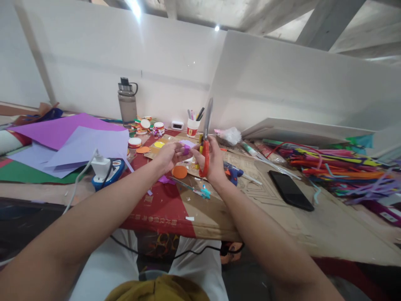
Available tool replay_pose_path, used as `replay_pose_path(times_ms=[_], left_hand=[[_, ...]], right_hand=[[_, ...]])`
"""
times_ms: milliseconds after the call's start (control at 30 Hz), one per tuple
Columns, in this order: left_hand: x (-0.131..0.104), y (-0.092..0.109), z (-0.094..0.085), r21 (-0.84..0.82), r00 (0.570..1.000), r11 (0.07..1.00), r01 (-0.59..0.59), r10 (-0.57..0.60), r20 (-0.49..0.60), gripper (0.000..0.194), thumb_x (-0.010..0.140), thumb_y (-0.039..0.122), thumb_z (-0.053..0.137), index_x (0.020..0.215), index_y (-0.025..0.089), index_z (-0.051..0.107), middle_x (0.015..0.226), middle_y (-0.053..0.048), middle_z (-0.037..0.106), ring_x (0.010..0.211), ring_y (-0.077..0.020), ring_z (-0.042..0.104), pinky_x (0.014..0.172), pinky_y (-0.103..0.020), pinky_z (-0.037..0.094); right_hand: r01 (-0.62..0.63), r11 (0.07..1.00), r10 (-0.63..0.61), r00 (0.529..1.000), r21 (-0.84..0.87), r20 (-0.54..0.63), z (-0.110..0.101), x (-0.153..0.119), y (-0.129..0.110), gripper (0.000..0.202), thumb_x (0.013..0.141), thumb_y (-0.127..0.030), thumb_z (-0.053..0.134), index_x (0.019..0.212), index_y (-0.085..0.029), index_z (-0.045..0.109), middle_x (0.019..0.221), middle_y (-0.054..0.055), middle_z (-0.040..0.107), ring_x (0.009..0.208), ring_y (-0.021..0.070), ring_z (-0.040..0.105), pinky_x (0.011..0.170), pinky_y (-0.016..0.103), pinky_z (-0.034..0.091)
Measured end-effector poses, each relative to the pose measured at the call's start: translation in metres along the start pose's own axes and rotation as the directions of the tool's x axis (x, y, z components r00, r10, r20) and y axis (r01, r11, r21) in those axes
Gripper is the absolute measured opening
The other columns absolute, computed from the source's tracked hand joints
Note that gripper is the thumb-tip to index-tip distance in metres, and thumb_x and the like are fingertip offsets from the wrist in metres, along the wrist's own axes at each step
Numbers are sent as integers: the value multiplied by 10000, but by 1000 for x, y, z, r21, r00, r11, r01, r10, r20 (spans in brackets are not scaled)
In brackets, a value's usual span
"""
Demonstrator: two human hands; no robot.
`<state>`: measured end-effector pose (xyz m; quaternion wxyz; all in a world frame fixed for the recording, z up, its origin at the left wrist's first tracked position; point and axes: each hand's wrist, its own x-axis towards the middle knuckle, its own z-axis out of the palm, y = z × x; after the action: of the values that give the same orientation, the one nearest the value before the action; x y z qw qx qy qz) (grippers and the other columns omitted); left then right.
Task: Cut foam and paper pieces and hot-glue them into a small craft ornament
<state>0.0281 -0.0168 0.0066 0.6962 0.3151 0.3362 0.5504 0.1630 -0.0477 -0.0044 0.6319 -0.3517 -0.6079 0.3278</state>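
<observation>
My left hand [170, 156] is closed around a small piece of purple paper [186, 149], held in front of me above the cardboard-covered table. In my right hand [215, 161] is a pair of scissors with red handles [204, 159], its blades pointing up and away. The right fingertips come close to the purple paper; whether they touch it I cannot tell. Below the hands lie an orange paper circle [179, 172] and a thin tool with a turquoise end [205, 192]. A yellow circle [159, 144] rests just beyond my left hand.
Large purple sheets [90, 142] cover the left side, near a blue power strip [116, 169] with a white plug. A water bottle [128, 104] and a cup of pens [193, 127] stand at the back. Rightward are a blue glue gun [233, 172], a phone [290, 190] and colourful pipe cleaners [341, 167].
</observation>
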Motion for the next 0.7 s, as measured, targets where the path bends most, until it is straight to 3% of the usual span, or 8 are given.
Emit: replay_pose_path(times_ms=[100,167,300,533,700], left_hand=[[2,-2,-1,7,1000,1000,-3,3,19,70,751,63,545,722,115,582,638,-52,634,580,-150,645,688,-347,595],[2,-3,-2,10,998,1000,-23,23,52,87,734,45,539,697,119,565,612,-37,613,572,-138,635,711,-347,595],[1,-5,-3,27,996,999,-35,33,86,138,686,-2,507,666,133,527,620,-27,610,580,-130,638,744,-361,595],[-1,-10,1,69,991,998,-13,4,133,150,672,-26,538,670,124,527,648,-33,619,571,-129,640,713,-364,593],[-2,-8,-1,85,988,996,-2,-11,152,118,685,1,556,657,115,541,675,-58,649,603,-144,654,697,-361,589]], right_hand=[[52,996,-51,999,-68,10,0,0,-1,463,753,-300,693,1169,-269,493,838,-1,572,814,167,584,847,374,517],[44,997,-44,999,-70,6,0,0,0,448,773,-324,672,1188,-291,504,879,11,579,857,178,588,872,395,508],[3,1000,-3,1000,-21,11,0,0,2,420,787,-343,643,1192,-325,535,907,19,607,884,187,596,807,368,519],[55,982,-51,998,-183,24,-7,5,10,422,706,-229,687,1116,-249,590,821,-9,618,735,134,563,759,305,494],[-59,998,59,998,-19,6,-5,7,4,398,718,-230,653,1103,-252,554,774,-23,584,689,123,562,576,231,476]])
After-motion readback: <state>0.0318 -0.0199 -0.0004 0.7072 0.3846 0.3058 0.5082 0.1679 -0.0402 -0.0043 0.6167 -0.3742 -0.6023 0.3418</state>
